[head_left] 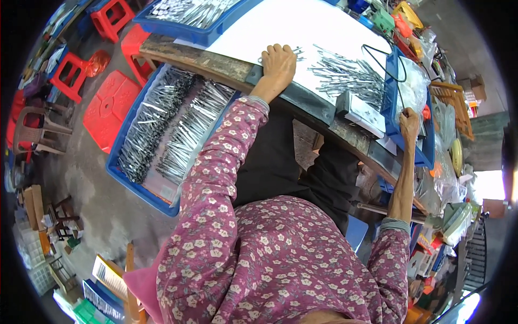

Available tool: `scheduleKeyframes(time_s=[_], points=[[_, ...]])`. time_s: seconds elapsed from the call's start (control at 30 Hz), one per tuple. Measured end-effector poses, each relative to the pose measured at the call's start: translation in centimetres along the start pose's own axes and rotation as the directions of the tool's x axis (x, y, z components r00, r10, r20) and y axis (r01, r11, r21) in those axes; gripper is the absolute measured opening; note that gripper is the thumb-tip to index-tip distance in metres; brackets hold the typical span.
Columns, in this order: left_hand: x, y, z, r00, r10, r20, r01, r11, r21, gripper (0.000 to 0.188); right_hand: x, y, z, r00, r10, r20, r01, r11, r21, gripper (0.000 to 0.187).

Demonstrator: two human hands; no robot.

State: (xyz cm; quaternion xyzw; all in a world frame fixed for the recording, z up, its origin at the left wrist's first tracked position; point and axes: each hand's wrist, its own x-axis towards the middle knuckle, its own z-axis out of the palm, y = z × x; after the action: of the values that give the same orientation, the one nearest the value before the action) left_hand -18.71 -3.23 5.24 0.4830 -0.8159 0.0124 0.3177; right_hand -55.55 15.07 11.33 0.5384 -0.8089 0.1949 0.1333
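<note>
On the white tabletop (pixel 334 32), my left hand (pixel 279 66) is closed over a few thin metal strips, whose ends poke out beside the fingers. To its right spreads a loose pile of similar silvery strips (pixel 350 75). My right hand (pixel 410 125) is at the blue bin (pixel 393 81) by the table's right end, fingers pinched together; what they hold, if anything, is hidden. A black cable (pixel 372 48) loops close to that hand. Between my hands, a small white-and-black box-shaped device (pixel 364 115) sits at the table's near edge.
Below the table's left side, a blue crate (pixel 148 189) holds rows of metal strips. Another blue tray (pixel 205 35) of strips stands at the far left of the tabletop. Red stools (pixel 112 105) stand on the left. Clear plastic bags (pixel 413 81) fill the right bin.
</note>
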Motion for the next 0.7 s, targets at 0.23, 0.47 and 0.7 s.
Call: scheduleKeyframes(time_s=[0.23, 0.47, 0.7], points=[[0.7, 0.0, 0.6, 0.993, -0.070, -0.099, 0.056, 0.988, -0.141, 0.013, 0.3, 0.3, -0.3, 1.000, -0.006, -0.002, 0.005, 0.999, -0.033, 0.019], [2.4, 0.0, -0.4, 0.953, -0.285, -0.106, 0.127, 0.689, -0.714, 0.014, -0.2, -0.2, 0.1, 0.999, -0.040, 0.018, 0.039, 0.998, 0.050, 0.013], [0.9, -0.2, 0.5, 0.974, -0.223, -0.049, 0.060, 0.459, -0.886, 0.020, 0.4, 2.1, 0.3, 0.996, -0.073, 0.051, 0.068, 0.992, 0.103, 0.014]])
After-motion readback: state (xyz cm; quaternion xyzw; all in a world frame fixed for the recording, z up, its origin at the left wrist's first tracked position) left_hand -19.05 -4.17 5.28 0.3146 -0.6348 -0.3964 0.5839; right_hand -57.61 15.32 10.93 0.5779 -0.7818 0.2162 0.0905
